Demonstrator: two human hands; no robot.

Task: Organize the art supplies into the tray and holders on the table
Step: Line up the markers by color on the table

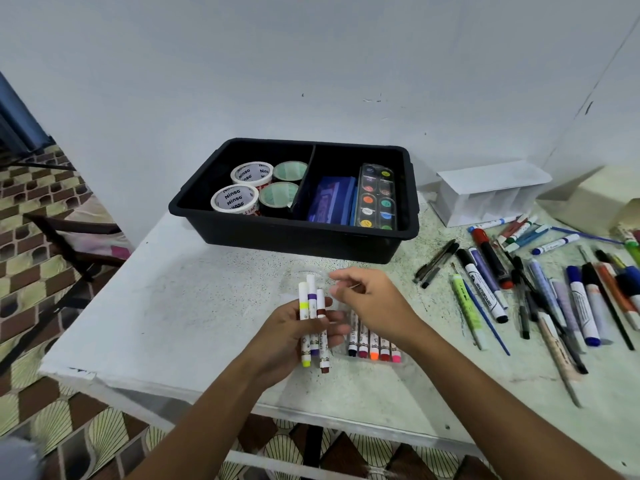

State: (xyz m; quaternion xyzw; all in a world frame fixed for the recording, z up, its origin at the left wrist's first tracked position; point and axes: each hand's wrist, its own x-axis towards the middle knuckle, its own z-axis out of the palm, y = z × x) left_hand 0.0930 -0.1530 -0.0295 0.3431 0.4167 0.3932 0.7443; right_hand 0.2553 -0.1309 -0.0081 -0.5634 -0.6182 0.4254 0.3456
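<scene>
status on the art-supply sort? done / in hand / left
Done: four tape rolls, a blue eraser block and a watercolour palette sit in the black divided tray. In hand: left hand grips three white markers; right hand hovers above five more. Left: pile of loose pens and markers, white holder apparently unfilled.

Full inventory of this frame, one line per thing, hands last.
tray: 1, black, far centre of the table, two compartments
tape rolls: 4, two white, two greenish, left compartment
eraser: 1, blue, right compartment
paint palette: 1, multicolour, right compartment
holder: 1, white, right of the tray
box: 1, cream, far right
loose pens and markers: many, mixed, right of the table
markers on the table: 5, mixed, under the right hand
held markers: 3, yellow, purple, brown
table: 1, pale
left hand: grips the held markers
right hand: fingers curled, holds nothing I can see
</scene>
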